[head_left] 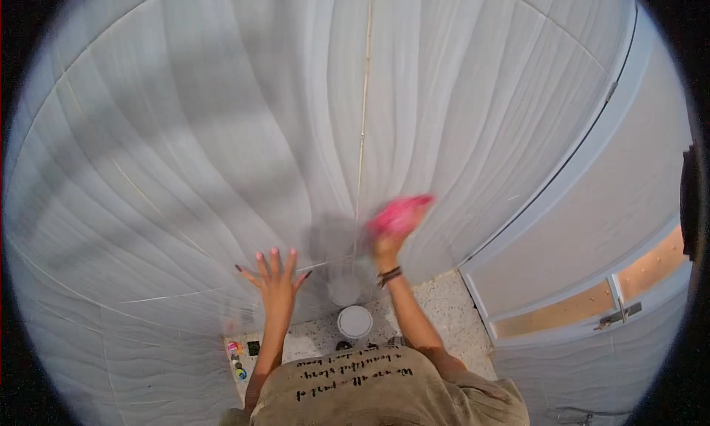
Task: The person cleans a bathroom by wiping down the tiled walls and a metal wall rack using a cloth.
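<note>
Pink cloth (399,216), one, in right hand (390,243), one door (584,226)

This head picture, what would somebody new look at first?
Probably the pink cloth, blurry in the right hand in front of the pale, wavy wall. Next, the left hand, spread wide to the left of it. Then the round white thing, low in the middle between the arms.
</note>
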`<action>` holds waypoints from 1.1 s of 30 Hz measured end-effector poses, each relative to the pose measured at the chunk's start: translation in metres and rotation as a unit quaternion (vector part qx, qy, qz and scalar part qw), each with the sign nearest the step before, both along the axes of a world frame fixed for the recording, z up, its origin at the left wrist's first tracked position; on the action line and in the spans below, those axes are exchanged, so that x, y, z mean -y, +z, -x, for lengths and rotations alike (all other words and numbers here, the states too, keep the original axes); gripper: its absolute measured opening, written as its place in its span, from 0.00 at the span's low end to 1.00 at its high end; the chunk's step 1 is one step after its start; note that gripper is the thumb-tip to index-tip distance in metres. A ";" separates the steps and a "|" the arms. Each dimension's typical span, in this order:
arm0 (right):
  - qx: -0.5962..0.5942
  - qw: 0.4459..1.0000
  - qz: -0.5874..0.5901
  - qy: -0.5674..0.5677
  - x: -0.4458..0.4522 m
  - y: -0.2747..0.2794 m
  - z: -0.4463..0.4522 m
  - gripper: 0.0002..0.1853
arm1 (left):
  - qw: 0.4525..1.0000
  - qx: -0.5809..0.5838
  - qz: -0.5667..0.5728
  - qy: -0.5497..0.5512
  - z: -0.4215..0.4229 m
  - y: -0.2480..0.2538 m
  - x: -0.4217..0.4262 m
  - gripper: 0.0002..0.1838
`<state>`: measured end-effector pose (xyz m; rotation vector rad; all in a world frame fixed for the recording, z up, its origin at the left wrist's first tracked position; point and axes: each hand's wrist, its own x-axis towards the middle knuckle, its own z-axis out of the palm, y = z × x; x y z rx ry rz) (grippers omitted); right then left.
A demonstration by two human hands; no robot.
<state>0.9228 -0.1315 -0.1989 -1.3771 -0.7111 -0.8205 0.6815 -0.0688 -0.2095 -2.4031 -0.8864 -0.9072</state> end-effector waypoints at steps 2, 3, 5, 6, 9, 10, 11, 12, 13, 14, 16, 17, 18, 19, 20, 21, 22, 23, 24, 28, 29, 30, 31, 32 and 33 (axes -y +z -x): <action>-0.075 0.993 -0.059 -0.067 -0.002 0.086 -0.002 0.24 | 0.999 0.022 0.016 -0.022 0.003 -0.006 -0.001 0.43; -0.086 0.992 -0.053 -0.078 -0.001 0.128 0.001 0.23 | 0.999 0.026 0.011 -0.027 0.000 -0.002 -0.003 0.44; 0.059 0.998 -0.007 -0.011 -0.007 0.177 0.019 0.22 | 0.999 0.028 -0.008 -0.035 -0.009 0.006 -0.003 0.45; 0.164 0.979 0.038 -0.116 -0.022 0.177 0.030 0.23 | 0.999 0.024 -0.021 -0.038 -0.011 0.011 -0.004 0.45; 0.337 0.936 0.100 -0.004 -0.032 0.141 0.063 0.19 | 0.998 0.022 -0.057 -0.028 -0.016 0.017 -0.010 0.44; 0.346 0.931 0.116 0.001 -0.029 0.112 0.059 0.19 | 0.997 0.024 -0.068 -0.020 -0.018 0.016 -0.012 0.43; 0.356 0.925 0.134 0.007 -0.025 0.079 0.050 0.19 | 0.997 0.022 -0.067 -0.019 -0.019 0.014 -0.013 0.43; 0.282 0.952 0.121 0.011 -0.018 0.044 0.041 0.20 | 0.997 0.022 -0.066 -0.016 -0.017 0.011 -0.016 0.43; 0.212 0.972 0.103 0.020 -0.009 0.026 0.020 0.20 | 0.998 0.020 -0.065 -0.012 -0.016 0.010 -0.017 0.43; 0.141 0.986 0.081 0.029 0.000 0.008 -0.001 0.21 | 0.997 0.022 -0.075 -0.015 -0.015 0.013 -0.019 0.43; 0.007 1.000 -0.012 -0.028 0.003 0.027 -0.023 0.22 | 0.995 0.027 -0.091 -0.024 -0.014 0.019 -0.020 0.43; -0.062 0.990 -0.082 -0.096 -0.002 0.065 -0.024 0.22 | 0.996 0.023 -0.084 -0.019 -0.013 0.023 -0.016 0.43; -0.042 0.994 -0.071 -0.077 0.003 0.107 -0.014 0.21 | 0.996 0.020 -0.081 -0.013 -0.013 0.031 -0.013 0.42; -0.019 0.996 -0.064 -0.057 0.010 0.157 0.002 0.21 | 0.996 0.019 -0.082 -0.006 -0.016 0.039 -0.013 0.42; 0.008 0.997 -0.064 -0.035 0.011 0.193 0.013 0.20 | 0.997 0.024 -0.080 -0.007 -0.018 0.043 -0.013 0.42; 0.113 0.993 0.024 -0.038 0.007 0.210 0.027 0.21 | 0.996 0.031 -0.082 -0.008 -0.019 0.044 -0.010 0.41; 0.215 0.969 0.113 -0.047 0.004 0.216 0.043 0.21 | 0.996 0.037 -0.083 -0.011 -0.019 0.043 -0.008 0.41; 0.344 0.926 0.153 0.011 -0.002 0.212 0.055 0.24 | 0.996 0.041 -0.083 -0.008 -0.020 0.043 -0.008 0.40; 0.439 0.880 0.177 0.034 -0.003 0.208 0.056 0.25 | 0.996 0.041 -0.081 -0.007 -0.020 0.044 -0.006 0.40; 0.538 0.823 0.178 0.047 0.007 0.214 0.011 0.27 | 0.998 -0.007 -0.068 -0.009 -0.004 0.059 0.005 0.45; 0.416 0.898 0.136 0.044 0.011 0.224 -0.005 0.29 | 0.998 0.006 -0.066 -0.012 -0.003 0.055 0.002 0.46; 0.344 0.934 0.073 -0.066 0.019 0.260 -0.012 0.31 | 0.998 0.012 -0.062 -0.012 -0.004 0.055 0.002 0.46; 0.304 0.943 0.031 -0.134 0.018 0.287 -0.016 0.28 | 0.998 0.015 -0.055 -0.015 -0.004 0.053 0.001 0.46; 0.256 0.947 -0.008 -0.194 0.017 0.315 -0.020 0.25 | 0.999 0.016 -0.049 -0.017 -0.001 0.051 -0.002 0.47; 0.240 0.964 -0.039 -0.111 0.023 0.346 -0.007 0.20 | 0.999 0.014 -0.045 -0.016 -0.001 0.052 0.000 0.47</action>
